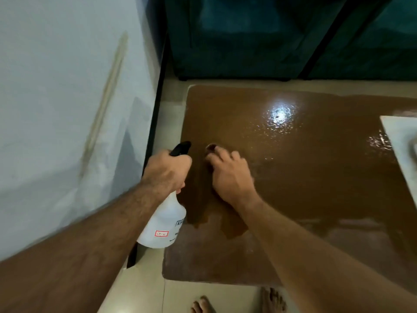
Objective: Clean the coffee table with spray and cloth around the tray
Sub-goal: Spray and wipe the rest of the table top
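Note:
The glossy brown coffee table [311, 181] fills the middle and right of the view, with wet droplets glinting under a light reflection. My left hand [167, 170] grips a white spray bottle [164, 220] by its neck, at the table's left edge. Its black nozzle points toward the far side. My right hand [230, 177] presses down on a brown cloth [203, 206] lying on the table's left part. The cloth nearly matches the table colour and is partly hidden under the hand. A corner of the white tray [401, 141] shows at the right edge, well apart from both hands.
A pale wall [67, 109] with a black skirting strip runs close along the left. A dark teal sofa [248, 37] stands beyond the table's far edge. Pale floor tiles surround the table, and my bare feet [239, 301] are at its near edge.

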